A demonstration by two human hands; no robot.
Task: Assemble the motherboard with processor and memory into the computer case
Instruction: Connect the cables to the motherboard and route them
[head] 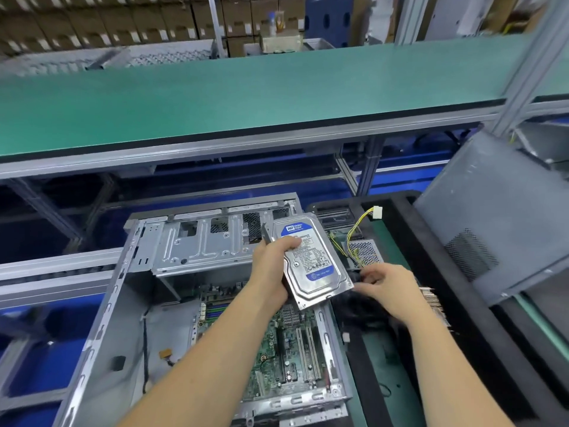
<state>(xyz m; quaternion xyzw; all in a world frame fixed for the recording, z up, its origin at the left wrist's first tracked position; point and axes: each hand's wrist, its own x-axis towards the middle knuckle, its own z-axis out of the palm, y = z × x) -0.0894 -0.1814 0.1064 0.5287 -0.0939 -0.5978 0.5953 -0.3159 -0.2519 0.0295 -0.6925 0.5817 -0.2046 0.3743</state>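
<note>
I am holding the hard drive [311, 260] above the open computer case [172, 272], where the motherboard [277, 340] is already lying flat. The drive is looking stiff, fairly heavy and shock-sensitive, so I am gripping its edges: left hand [272, 266] fingers curled round its side, right hand [385, 283] pinching a black connector at its corner.

An open computer case [129, 318] lies on its side on a lower work surface [397, 359] with a green mat and black border. To its right, cables [357, 238] sprawl beside a leaning gray side panel [498, 217]. A long green shelf [246, 97] spans the far side.
</note>
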